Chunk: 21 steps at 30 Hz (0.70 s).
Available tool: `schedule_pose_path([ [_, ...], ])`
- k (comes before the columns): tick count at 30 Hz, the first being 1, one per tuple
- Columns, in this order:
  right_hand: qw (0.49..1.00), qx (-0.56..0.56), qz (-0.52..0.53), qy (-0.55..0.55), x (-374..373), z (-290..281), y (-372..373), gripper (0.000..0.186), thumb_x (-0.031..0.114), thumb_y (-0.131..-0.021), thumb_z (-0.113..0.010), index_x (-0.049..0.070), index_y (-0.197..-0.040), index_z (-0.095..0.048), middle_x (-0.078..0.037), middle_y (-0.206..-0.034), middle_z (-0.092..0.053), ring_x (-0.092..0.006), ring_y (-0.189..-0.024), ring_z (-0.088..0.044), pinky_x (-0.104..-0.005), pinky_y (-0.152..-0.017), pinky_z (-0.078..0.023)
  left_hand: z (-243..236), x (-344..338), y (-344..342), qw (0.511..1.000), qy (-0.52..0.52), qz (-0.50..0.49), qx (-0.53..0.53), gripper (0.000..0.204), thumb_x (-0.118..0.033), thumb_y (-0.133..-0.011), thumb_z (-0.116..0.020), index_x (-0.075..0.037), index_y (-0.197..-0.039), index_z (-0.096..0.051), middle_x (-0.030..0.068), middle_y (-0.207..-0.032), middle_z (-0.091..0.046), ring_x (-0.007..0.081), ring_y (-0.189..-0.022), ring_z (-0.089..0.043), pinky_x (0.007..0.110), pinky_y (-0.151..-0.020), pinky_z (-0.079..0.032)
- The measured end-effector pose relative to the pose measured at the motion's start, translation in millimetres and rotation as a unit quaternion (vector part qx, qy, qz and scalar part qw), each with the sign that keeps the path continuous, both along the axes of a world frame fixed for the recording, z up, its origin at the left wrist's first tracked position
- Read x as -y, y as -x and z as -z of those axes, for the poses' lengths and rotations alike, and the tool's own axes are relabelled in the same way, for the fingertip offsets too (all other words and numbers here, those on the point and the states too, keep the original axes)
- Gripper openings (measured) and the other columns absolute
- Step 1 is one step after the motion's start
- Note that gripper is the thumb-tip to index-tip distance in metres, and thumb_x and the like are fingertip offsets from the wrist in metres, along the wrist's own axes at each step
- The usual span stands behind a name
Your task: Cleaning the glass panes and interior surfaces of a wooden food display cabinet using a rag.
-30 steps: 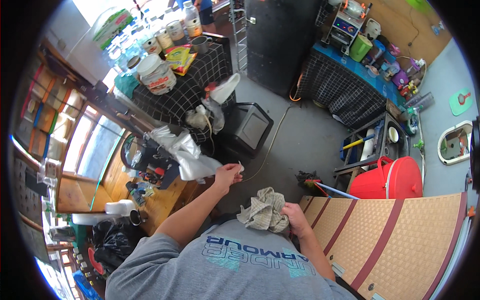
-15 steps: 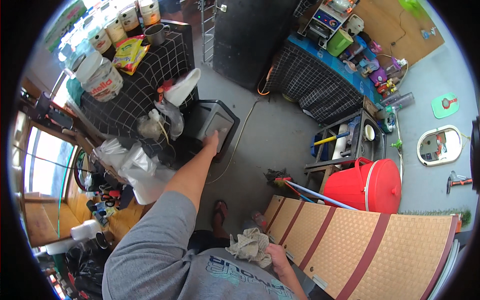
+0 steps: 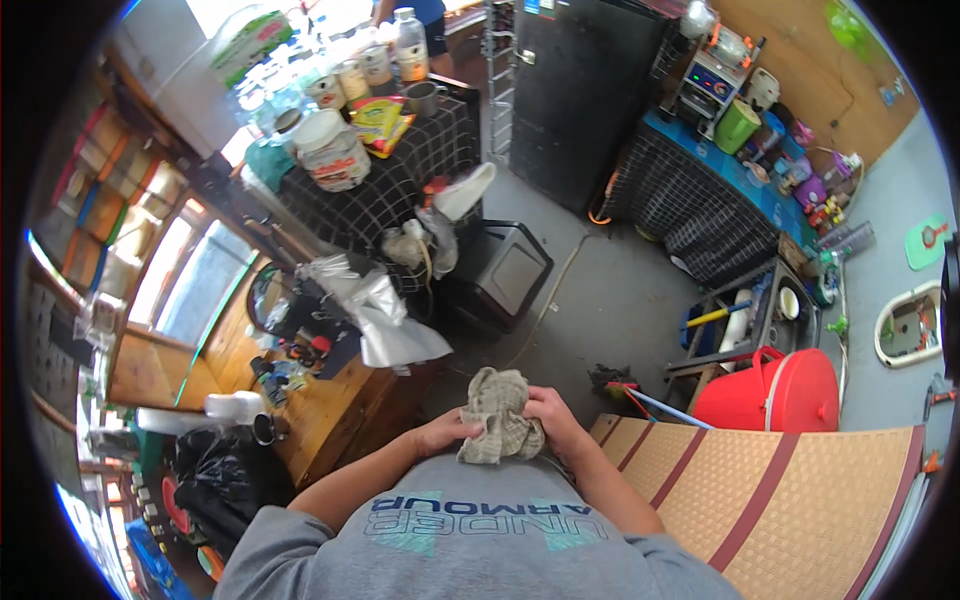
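A crumpled grey-beige cloth (image 3: 500,412) is held in front of my belly with both hands. My left hand (image 3: 447,430) grips its left side and my right hand (image 3: 553,412) clasps its right side. I wear a grey shirt (image 3: 470,540). Below the cloth lies the grey concrete floor (image 3: 600,310).
A black bin (image 3: 505,272) stands on the floor ahead. A cluttered wooden counter (image 3: 330,400) with a silvery bag (image 3: 385,320) is to my left. A red bucket (image 3: 775,390) and a woven tan mat (image 3: 800,510) are to my right. A black-checked table (image 3: 390,180) carries tubs and bottles.
My left hand has drawn back from the black bin and joined my right hand on the cloth, which now sits higher, between both hands.
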State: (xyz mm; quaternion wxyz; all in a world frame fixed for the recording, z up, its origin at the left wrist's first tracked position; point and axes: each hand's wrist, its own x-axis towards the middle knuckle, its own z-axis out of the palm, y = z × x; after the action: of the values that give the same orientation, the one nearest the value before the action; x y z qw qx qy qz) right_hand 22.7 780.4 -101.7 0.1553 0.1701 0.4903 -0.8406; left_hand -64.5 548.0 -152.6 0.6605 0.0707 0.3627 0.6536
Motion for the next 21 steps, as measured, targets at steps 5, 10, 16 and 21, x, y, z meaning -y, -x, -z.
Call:
schedule_pose_path([
  [5, 0.964, -0.079, -0.083, 0.240, 66.5, -21.6, 65.2, 0.045, 0.000, -0.073, -0.050, -0.004, -0.116, -0.065, -0.012, -0.110, -0.070, -0.0209, -0.097, -0.069, -0.0326, -0.091, -0.054, -47.3, 61.6, -6.4, 0.979, 0.023, -0.201, 0.001, 0.061, -0.013, -0.087, -0.076, 0.000, -0.139, -0.049, 0.0092, -0.131, -0.062, 0.0229, -0.119, -0.061, 0.038, -0.104, -0.048],
  [10, 0.952, -0.164, -0.206, 0.153, 136.1, -63.5, 101.5, 0.041, -0.005, -0.078, -0.053, -0.004, -0.116, -0.066, -0.010, -0.112, -0.070, -0.0174, -0.100, -0.067, -0.0315, -0.091, -0.053, -102.7, 103.8, -26.7, 0.887, -0.009, -0.458, -0.061, 0.037, 0.004, -0.087, -0.065, -0.001, -0.124, -0.062, 0.0082, -0.117, -0.068, 0.0188, -0.105, -0.067, 0.036, -0.095, -0.053],
  [16, 0.918, -0.160, -0.363, 0.010, 183.6, -57.7, 101.1, 0.038, -0.003, -0.083, -0.061, -0.002, -0.121, -0.065, -0.005, -0.114, -0.069, -0.0122, -0.102, -0.064, -0.0291, -0.095, -0.049, -121.9, 183.7, -59.8, 0.773, 0.194, -0.538, -0.272, 0.032, 0.004, -0.086, -0.064, 0.000, -0.117, -0.066, 0.0018, -0.104, -0.070, 0.0117, -0.097, -0.064, 0.030, -0.091, -0.052],
  [21, 0.882, -0.044, -0.467, -0.043, 195.8, -26.2, 98.7, 0.038, -0.001, -0.084, -0.065, 0.001, -0.122, -0.064, -0.004, -0.116, -0.068, -0.0138, -0.107, -0.063, -0.0302, -0.097, -0.047, -148.3, 195.4, -65.0, 0.751, 0.230, -0.475, -0.397, 0.053, -0.010, -0.077, -0.076, 0.000, -0.126, -0.059, 0.0048, -0.109, -0.068, 0.0127, -0.102, -0.060, 0.031, -0.093, -0.049],
])
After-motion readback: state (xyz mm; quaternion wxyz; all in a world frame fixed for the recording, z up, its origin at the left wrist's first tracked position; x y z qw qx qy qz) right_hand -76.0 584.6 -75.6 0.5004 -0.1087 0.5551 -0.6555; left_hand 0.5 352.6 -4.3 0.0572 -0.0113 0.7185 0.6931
